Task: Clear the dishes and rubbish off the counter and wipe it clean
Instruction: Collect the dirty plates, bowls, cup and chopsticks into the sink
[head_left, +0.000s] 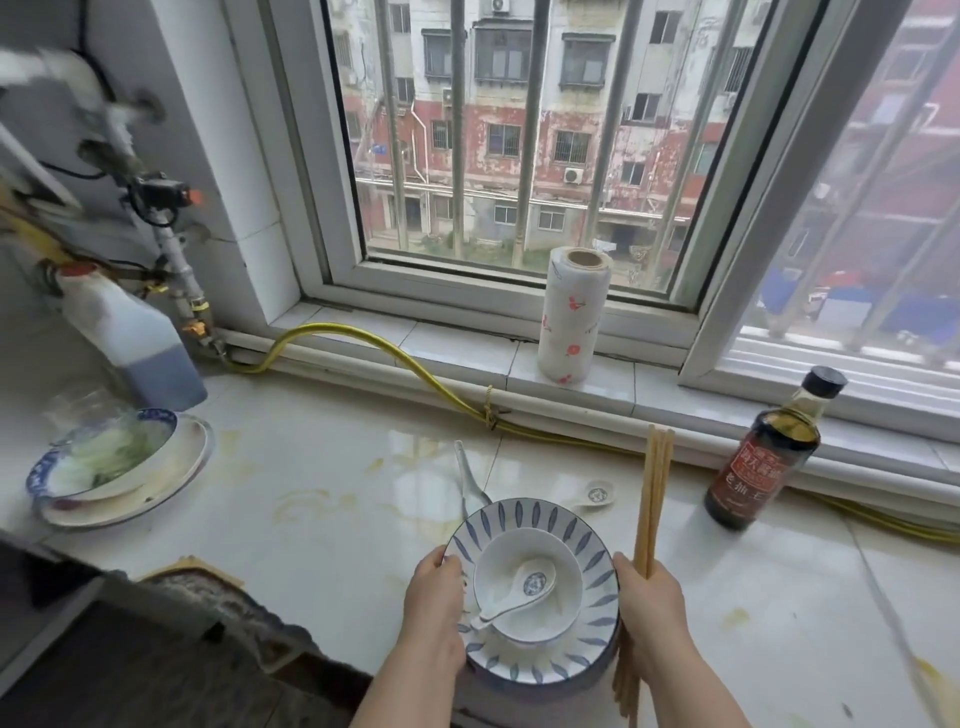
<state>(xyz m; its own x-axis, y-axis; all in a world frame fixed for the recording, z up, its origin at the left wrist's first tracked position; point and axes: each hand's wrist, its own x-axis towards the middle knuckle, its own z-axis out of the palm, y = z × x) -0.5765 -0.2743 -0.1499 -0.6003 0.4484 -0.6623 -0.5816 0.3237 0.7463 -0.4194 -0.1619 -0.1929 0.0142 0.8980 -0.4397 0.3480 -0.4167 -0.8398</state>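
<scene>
Two bare hands hold a stack of used dishes at the near edge of a kitchen counter. The left hand is closed on the left rim of a plate with a blue leaf pattern, thumb on top of the rim. The right hand is curled at the plate's right rim and clamps a bundle of wooden chopsticks, which run through the fist with the upper ends pointing toward the window (whether the plate rests on the counter or is lifted cannot be told). A small white bowl sits on the plate with a blue-and-white spoon lying in it. Just behind the plate a second spoon lies on the counter, and a third spoon lies near the chopsticks. Yellowish stains mark the pale surface. At far left a blue-rimmed bowl sits tilted on a white plate, with a jug of dark liquid behind them. At right stands a dark sauce bottle. A yellow hose runs along the foot of the sill, where a roll of flower-printed paper towel stands upright before the barred window.
</scene>
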